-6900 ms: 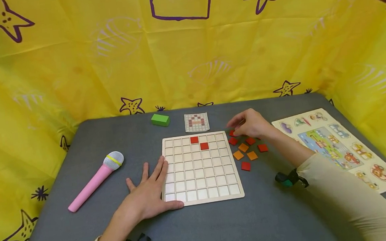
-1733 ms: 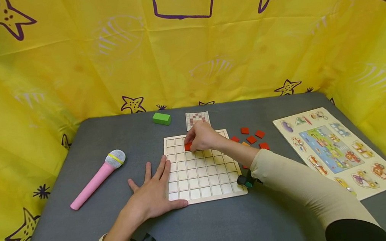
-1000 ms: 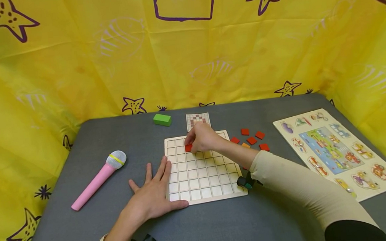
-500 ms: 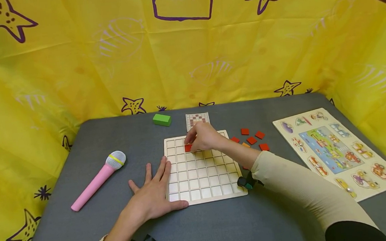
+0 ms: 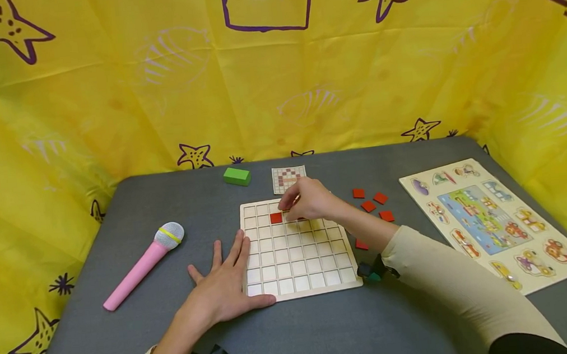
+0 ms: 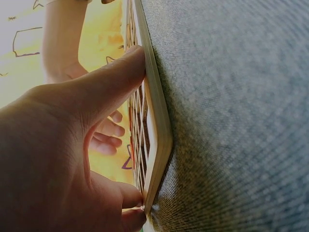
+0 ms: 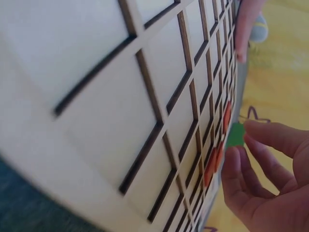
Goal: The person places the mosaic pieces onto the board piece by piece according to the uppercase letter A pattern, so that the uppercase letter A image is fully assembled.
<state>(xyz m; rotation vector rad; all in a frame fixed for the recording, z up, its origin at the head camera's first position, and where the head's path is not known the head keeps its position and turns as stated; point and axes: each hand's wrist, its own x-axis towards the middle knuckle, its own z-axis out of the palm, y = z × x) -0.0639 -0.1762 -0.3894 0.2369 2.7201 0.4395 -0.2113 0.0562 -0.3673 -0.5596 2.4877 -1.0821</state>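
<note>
The left hand (image 5: 218, 298) rests at the left edge of a wooden grid board (image 5: 309, 294), fingers spread, its thumb on the near rim. A red square tile (image 5: 276, 218) lies in a cell of the second row, third column. Just right of it hovers the right hand (image 5: 313, 199), with a visible gap between its fingers and that tile; nothing shows between them. In the right wrist view, red tiles (image 7: 210, 166) sit in the grid beside the relaxed right fingers (image 7: 231, 166). The right hand partly covers the board's upper cells in the head view.
Loose red tiles (image 5: 369, 206) lie right of the board. Behind it are a small pattern card (image 5: 281, 186) and a green block (image 5: 237, 176). A pink toy microphone (image 5: 137, 271) lies left; a picture puzzle board (image 5: 515, 224) lies far right. Yellow cloth (image 5: 255, 89) encloses the table.
The right hand took a red tile from the loose ones and set it in the second row's third cell. Now it has let go and moved slightly right. The left hand has stayed put.
</note>
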